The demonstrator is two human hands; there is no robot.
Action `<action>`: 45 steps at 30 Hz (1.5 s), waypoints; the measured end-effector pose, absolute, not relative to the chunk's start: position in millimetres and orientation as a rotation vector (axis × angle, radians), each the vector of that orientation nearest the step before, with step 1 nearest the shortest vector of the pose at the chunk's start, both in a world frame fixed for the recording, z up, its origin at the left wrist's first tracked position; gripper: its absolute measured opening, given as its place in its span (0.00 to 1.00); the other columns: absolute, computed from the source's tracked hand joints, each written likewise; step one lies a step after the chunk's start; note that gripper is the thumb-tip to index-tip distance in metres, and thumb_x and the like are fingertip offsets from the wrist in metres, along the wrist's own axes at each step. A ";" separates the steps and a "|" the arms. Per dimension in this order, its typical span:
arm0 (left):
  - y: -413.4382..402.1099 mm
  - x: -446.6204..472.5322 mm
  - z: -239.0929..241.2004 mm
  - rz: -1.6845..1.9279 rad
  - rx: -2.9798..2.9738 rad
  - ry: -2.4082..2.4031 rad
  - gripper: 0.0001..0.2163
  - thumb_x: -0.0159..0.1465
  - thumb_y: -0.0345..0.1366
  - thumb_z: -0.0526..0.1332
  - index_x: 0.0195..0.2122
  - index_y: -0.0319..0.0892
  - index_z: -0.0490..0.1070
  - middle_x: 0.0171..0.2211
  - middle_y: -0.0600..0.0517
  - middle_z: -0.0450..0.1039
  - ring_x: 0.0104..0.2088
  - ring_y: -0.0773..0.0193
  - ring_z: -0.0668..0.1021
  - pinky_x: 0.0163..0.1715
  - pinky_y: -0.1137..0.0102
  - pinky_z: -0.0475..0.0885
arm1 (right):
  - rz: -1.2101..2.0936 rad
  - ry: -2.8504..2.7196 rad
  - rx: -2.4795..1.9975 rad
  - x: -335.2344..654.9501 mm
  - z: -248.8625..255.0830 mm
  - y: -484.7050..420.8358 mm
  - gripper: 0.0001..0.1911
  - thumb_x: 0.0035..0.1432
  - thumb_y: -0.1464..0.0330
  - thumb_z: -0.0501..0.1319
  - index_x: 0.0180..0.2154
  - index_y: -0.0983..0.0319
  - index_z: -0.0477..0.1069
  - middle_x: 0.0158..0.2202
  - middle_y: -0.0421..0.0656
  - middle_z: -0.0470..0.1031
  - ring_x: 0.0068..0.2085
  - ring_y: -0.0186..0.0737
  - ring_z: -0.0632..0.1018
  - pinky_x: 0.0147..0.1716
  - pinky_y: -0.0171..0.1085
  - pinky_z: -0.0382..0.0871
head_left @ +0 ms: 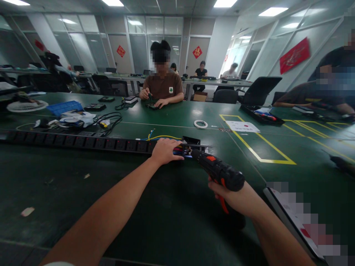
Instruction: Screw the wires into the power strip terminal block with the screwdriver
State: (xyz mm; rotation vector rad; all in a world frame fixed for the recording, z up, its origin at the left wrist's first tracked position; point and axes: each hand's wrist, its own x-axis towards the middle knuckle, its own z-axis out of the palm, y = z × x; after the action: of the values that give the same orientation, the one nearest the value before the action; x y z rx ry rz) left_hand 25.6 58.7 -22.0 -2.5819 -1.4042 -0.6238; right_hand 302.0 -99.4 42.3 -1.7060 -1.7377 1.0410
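A long black power strip (111,145) with a row of sockets lies across the green table. My left hand (164,150) is closed over it near its right end, thumb on the near side and fingers over the top. In my right hand (230,192) is a black and orange cordless drill (217,168), its nose pointing left at the strip's open end (188,149). Coloured wires show inside that end, but the drill's tip is too small to make out clearly. Yellow and blue wires (163,136) run out behind the strip.
Behind the strip lie black cables (112,120), a blue tray (65,107), and a tape roll (200,124). A black tray (260,114) with tools stands at right. A box-like white item (294,221) lies near my right forearm. Across the table, a person (162,83) handles a small device.
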 end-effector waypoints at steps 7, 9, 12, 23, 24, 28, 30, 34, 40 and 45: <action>58.7 24.8 -22.7 -0.656 -2.586 -1.391 0.36 0.64 0.65 0.71 0.66 0.48 0.78 0.61 0.44 0.82 0.58 0.44 0.81 0.57 0.53 0.68 | 1.145 -1.654 -1.652 304.8 42.8 -96.9 0.15 0.51 0.59 0.68 0.40 0.58 0.76 0.24 0.37 0.75 0.27 0.43 0.79 0.31 0.40 0.75; 58.8 25.1 -22.8 -0.658 -2.585 -1.390 0.35 0.64 0.65 0.71 0.65 0.48 0.78 0.61 0.44 0.82 0.58 0.44 0.81 0.56 0.54 0.68 | 1.166 -1.620 -1.660 305.6 42.7 -95.7 0.18 0.51 0.59 0.68 0.43 0.58 0.76 0.23 0.36 0.75 0.27 0.43 0.79 0.30 0.40 0.74; 58.0 25.7 -21.3 -0.646 -2.586 -1.401 0.35 0.64 0.64 0.71 0.66 0.48 0.77 0.61 0.44 0.82 0.58 0.44 0.81 0.57 0.54 0.68 | 1.185 -1.593 -1.655 306.0 43.6 -94.6 0.20 0.50 0.60 0.69 0.45 0.59 0.76 0.22 0.36 0.76 0.27 0.43 0.79 0.30 0.40 0.74; 57.5 24.9 -20.8 -0.625 -2.573 -1.399 0.36 0.64 0.64 0.71 0.66 0.46 0.77 0.60 0.45 0.82 0.58 0.44 0.81 0.55 0.54 0.68 | 1.275 -1.488 -1.546 310.8 46.7 -91.0 0.16 0.47 0.61 0.71 0.39 0.60 0.78 0.23 0.37 0.76 0.26 0.42 0.79 0.31 0.41 0.77; 57.5 24.8 -20.9 -0.624 -2.573 -1.399 0.36 0.64 0.64 0.71 0.66 0.47 0.77 0.61 0.45 0.82 0.58 0.44 0.81 0.55 0.54 0.68 | 1.279 -1.486 -1.546 311.0 46.7 -90.7 0.16 0.47 0.61 0.71 0.38 0.59 0.78 0.23 0.37 0.76 0.26 0.42 0.79 0.31 0.42 0.77; 56.3 25.0 -19.2 -0.617 -2.575 -1.405 0.35 0.65 0.64 0.71 0.66 0.47 0.77 0.61 0.45 0.82 0.58 0.44 0.81 0.56 0.54 0.68 | 1.269 -1.512 -1.565 310.8 47.6 -90.6 0.16 0.47 0.60 0.70 0.39 0.59 0.77 0.23 0.38 0.76 0.27 0.43 0.79 0.33 0.42 0.77; 55.7 25.3 -18.2 -0.615 -2.579 -1.407 0.36 0.65 0.64 0.71 0.66 0.47 0.77 0.61 0.45 0.82 0.58 0.44 0.81 0.56 0.54 0.68 | 1.267 -1.530 -1.566 310.3 48.3 -90.8 0.16 0.47 0.59 0.70 0.38 0.59 0.77 0.23 0.37 0.76 0.28 0.43 0.79 0.33 0.43 0.77; 56.7 25.4 -19.3 -0.617 -2.581 -1.406 0.36 0.65 0.65 0.70 0.66 0.48 0.77 0.61 0.45 0.82 0.58 0.44 0.81 0.56 0.54 0.68 | 1.260 -1.561 -1.569 311.0 47.4 -90.2 0.14 0.48 0.59 0.69 0.37 0.58 0.77 0.24 0.37 0.76 0.28 0.43 0.80 0.33 0.42 0.78; 58.6 24.6 -22.1 -0.627 -2.583 -1.406 0.36 0.64 0.66 0.70 0.66 0.47 0.77 0.61 0.45 0.82 0.58 0.44 0.81 0.56 0.54 0.68 | 1.255 -1.556 -1.564 313.7 42.3 -89.3 0.14 0.50 0.60 0.70 0.37 0.59 0.77 0.24 0.37 0.77 0.28 0.42 0.80 0.33 0.41 0.78; 57.2 25.2 -20.3 -0.629 -2.587 -1.406 0.37 0.64 0.65 0.71 0.67 0.47 0.77 0.61 0.45 0.82 0.58 0.44 0.81 0.56 0.53 0.68 | 1.227 -1.584 -1.591 310.9 44.0 -90.8 0.12 0.50 0.60 0.69 0.36 0.59 0.77 0.23 0.38 0.77 0.27 0.42 0.80 0.32 0.40 0.76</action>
State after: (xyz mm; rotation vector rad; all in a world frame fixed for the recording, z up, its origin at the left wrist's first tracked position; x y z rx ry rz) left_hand 25.2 57.2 -20.3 -2.5870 -1.4062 -0.6294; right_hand 310.9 -90.8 44.0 -1.5912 -1.5836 1.2275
